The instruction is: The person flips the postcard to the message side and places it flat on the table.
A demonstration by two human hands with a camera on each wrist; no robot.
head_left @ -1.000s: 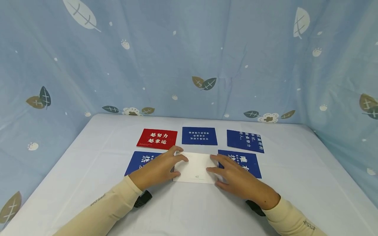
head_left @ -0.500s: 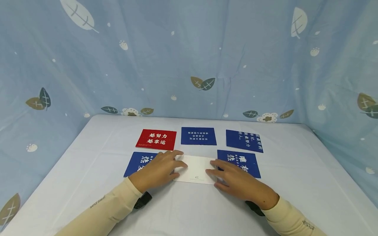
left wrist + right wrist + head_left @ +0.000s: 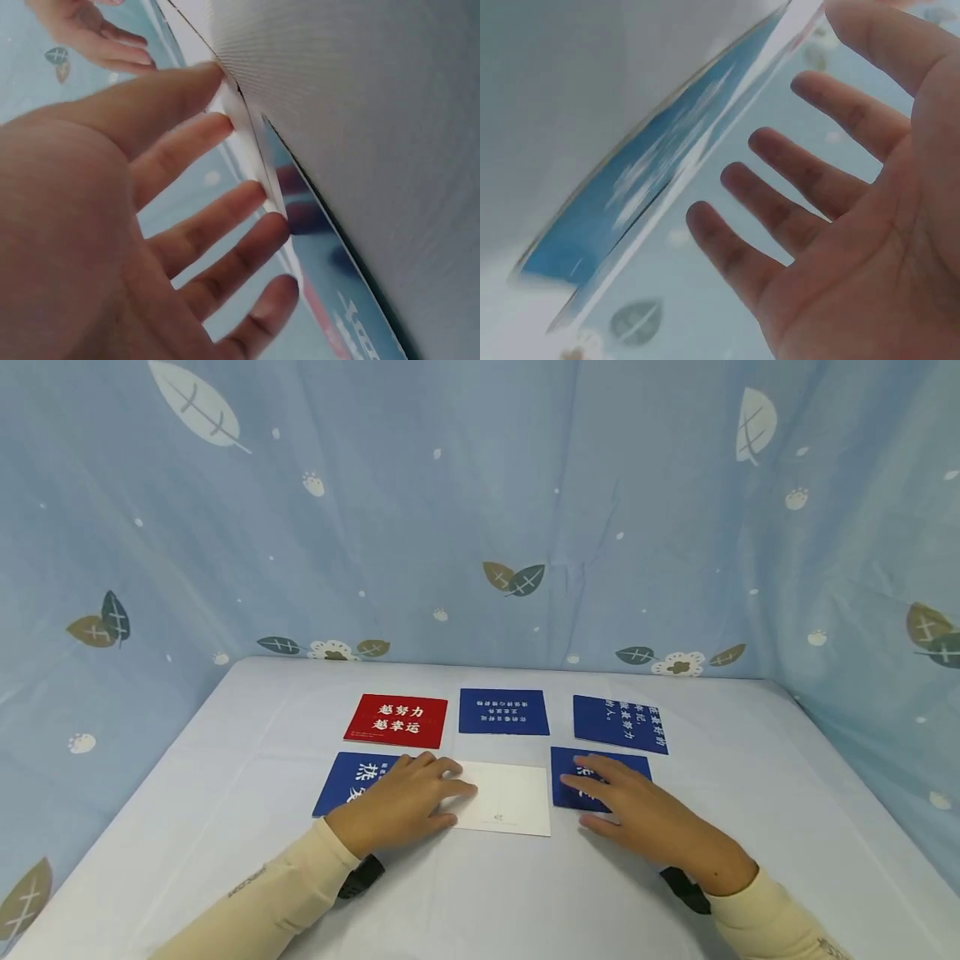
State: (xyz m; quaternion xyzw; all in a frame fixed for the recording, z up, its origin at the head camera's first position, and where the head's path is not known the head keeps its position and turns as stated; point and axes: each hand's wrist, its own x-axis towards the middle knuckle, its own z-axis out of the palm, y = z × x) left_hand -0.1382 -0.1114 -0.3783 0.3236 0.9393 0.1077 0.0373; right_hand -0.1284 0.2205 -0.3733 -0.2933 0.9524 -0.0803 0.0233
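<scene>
Left hand [image 3: 397,802] staying at the white card [image 3: 506,793], right hand [image 3: 645,818] coming away.
Loose left fingers are touching the white card, which is lying between the left blue card [image 3: 348,777] and the right blue card [image 3: 564,762], now tended by one hand alone. The right hand, spread and empty, is hovering over the latter.

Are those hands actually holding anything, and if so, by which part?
Nothing looks gripped. The left hand seems only to touch the left end of the white card; the right hand hovers over a blue card, holding nothing.
</scene>
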